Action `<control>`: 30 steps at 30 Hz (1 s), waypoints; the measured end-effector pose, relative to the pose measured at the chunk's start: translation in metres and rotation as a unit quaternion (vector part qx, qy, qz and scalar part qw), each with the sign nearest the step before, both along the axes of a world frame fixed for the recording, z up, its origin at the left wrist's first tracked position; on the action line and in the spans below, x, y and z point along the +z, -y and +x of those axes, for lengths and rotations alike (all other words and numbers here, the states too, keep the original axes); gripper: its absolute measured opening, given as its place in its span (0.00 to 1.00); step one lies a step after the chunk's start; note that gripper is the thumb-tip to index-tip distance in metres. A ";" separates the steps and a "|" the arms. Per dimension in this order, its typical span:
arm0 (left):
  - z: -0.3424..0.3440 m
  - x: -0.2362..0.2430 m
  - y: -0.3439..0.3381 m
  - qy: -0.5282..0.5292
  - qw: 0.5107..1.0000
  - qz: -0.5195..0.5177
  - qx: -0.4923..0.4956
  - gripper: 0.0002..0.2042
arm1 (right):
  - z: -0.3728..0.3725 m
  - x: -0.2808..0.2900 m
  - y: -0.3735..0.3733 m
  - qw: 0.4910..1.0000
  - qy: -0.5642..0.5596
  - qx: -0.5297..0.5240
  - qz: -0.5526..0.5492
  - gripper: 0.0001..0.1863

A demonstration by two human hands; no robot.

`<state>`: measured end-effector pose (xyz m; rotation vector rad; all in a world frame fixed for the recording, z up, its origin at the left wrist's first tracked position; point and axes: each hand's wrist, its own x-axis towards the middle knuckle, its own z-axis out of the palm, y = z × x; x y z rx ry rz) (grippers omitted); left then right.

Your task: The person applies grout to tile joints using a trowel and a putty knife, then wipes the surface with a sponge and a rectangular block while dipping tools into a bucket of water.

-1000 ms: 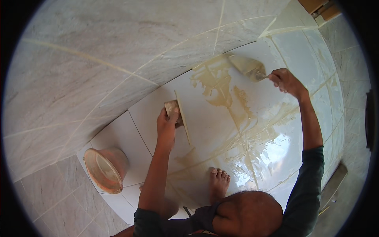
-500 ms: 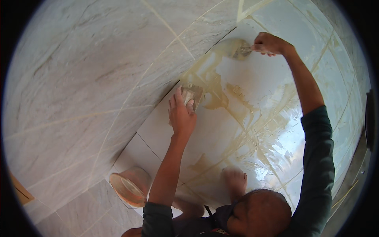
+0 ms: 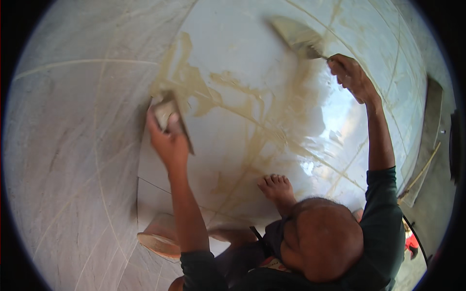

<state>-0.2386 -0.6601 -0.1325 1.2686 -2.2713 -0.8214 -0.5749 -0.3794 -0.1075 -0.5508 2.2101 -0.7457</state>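
Your left hand is clamped on a small flat scraper pressed to the tile joint just beyond your fingertips. Your right hand grips the handle of a trowel reaching ahead. Both look stiff and light; wet grout likely makes them slippery, so hold the handles.
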 end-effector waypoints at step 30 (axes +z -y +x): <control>0.043 -0.058 -0.189 -0.041 0.955 0.196 0.219 0.28 | 0.137 -0.003 -0.068 0.993 -0.030 0.111 -0.012 0.16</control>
